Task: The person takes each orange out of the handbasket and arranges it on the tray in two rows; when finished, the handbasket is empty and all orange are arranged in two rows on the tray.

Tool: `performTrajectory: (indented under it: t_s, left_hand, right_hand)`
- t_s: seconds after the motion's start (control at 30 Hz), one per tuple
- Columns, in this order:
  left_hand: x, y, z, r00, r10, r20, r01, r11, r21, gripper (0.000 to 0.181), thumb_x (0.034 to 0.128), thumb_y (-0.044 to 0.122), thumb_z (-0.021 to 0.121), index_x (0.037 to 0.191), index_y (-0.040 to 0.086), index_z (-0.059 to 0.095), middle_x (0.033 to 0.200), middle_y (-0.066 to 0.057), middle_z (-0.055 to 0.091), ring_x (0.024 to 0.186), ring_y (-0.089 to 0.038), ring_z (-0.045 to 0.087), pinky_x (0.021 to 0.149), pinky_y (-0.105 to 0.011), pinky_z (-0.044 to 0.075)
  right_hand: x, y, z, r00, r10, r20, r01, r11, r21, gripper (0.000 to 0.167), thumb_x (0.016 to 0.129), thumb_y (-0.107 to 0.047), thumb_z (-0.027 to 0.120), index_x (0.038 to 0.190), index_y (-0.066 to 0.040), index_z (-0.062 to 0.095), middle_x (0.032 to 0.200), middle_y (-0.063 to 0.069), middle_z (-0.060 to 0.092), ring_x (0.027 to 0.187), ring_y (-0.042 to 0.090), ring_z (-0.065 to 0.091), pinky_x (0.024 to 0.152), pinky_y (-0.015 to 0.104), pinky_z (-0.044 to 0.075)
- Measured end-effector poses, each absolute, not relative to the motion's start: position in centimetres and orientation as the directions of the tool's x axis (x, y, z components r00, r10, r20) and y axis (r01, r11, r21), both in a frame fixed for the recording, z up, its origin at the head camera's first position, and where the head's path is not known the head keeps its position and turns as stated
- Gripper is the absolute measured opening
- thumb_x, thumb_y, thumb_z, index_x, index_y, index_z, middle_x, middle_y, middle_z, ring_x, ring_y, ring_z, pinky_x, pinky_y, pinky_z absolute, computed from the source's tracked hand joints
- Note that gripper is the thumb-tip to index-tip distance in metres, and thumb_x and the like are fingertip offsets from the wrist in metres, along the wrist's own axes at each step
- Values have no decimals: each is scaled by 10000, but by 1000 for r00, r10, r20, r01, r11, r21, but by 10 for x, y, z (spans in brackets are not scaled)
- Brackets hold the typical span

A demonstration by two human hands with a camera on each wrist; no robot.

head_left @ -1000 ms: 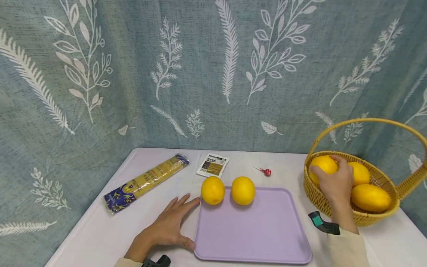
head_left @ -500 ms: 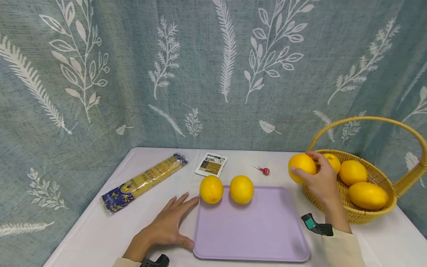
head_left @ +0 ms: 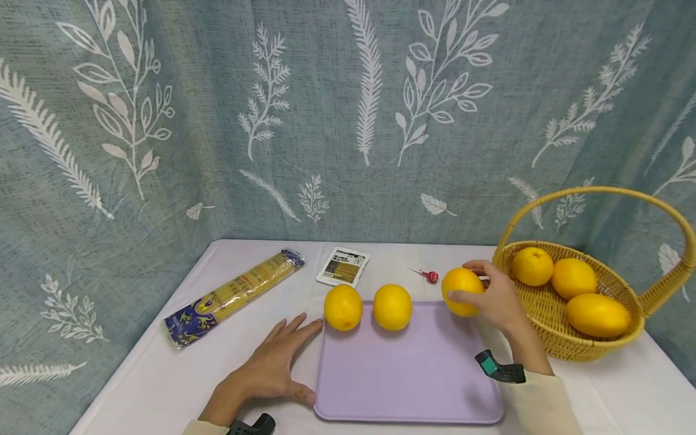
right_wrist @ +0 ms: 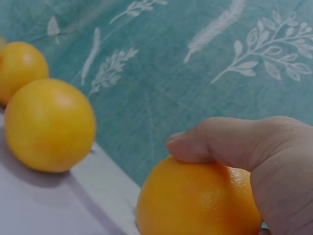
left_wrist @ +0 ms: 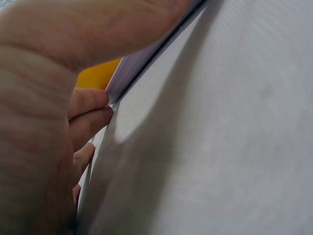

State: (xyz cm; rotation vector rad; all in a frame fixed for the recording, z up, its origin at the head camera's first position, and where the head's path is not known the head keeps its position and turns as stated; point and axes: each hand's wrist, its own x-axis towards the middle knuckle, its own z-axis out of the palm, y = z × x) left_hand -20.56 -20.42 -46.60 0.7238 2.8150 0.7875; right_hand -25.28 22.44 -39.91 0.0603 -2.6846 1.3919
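My right hand (head_left: 497, 302) grips an orange (head_left: 461, 292) at the far right corner of the lilac tray (head_left: 408, 374); the thumb lies across the fruit in the right wrist view (right_wrist: 195, 200). Two more oranges sit along the tray's far edge, a left one (head_left: 343, 307) at the corner and a middle one (head_left: 393, 307) beside it. With fingers spread, my left hand (head_left: 266, 368) rests at the tray's left side, thumb and fingertips touching its rim. The left wrist view shows that hand (left_wrist: 34, 122) against the tray edge.
A wicker basket (head_left: 549, 326) with a tall handle stands at right, holding several yellow fruits (head_left: 598, 315). Behind the tray lie a red lollipop (head_left: 431, 277) and a flat white packet (head_left: 344, 266). A spaghetti pack (head_left: 234, 299) lies at left. A patterned curtain (head_left: 326, 121) hangs behind the table.
My right hand has lifted the orange out of the basket and carried it left to the tray's far right corner. The left hand stays in place at the tray's side.
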Motion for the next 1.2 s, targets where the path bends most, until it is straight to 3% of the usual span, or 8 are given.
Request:
performTrajectory:
  t_s: [0.23, 0.67, 0.93, 1.2]
  left_hand:
    - [-207, -204, -467, -875, 484, 10, 419, 747, 517, 1305, 494, 755, 859, 1580, 221, 371, 1647, -92, 325, 1541, -385, 194, 1261, -620, 78]
    - [-206, -204, -464, -878, 478, 5, 410, 749, 521, 1315, 479, 766, 852, 1578, 222, 377, 1646, -96, 327, 1539, -389, 196, 1263, -616, 77]
    - [-205, -204, -464, -876, 483, 8, 415, 743, 526, 1317, 480, 762, 855, 1577, 211, 377, 1646, -103, 325, 1540, -388, 195, 1262, -618, 73]
    - [-205, -205, -464, -875, 483, 12, 417, 742, 525, 1321, 475, 756, 859, 1577, 208, 377, 1646, -113, 322, 1538, -392, 199, 1260, -621, 77]
  right_hand:
    - [-258, 220, -411, -999, -8, 37, -34, 627, -778, 705, 819, -396, 830, 1370, -61, 546, 1326, 193, 540, 1153, 363, 542, 933, 486, 544]
    - [-260, 223, -415, -1000, -13, 9, -16, 701, -713, 610, 935, -540, 667, 1302, -54, 620, 1269, 163, 619, 1123, 336, 540, 919, 454, 525]
    - [-259, 222, -414, -998, -30, -48, 15, 668, -744, 709, 986, -597, 547, 1464, -75, 505, 1467, 195, 517, 1303, 399, 500, 1096, 588, 447]
    - [-253, 223, -400, -997, -79, 13, -62, 655, -753, 650, 1022, -510, 545, 1453, -27, 491, 1474, 279, 480, 1351, 476, 462, 1107, 649, 415]
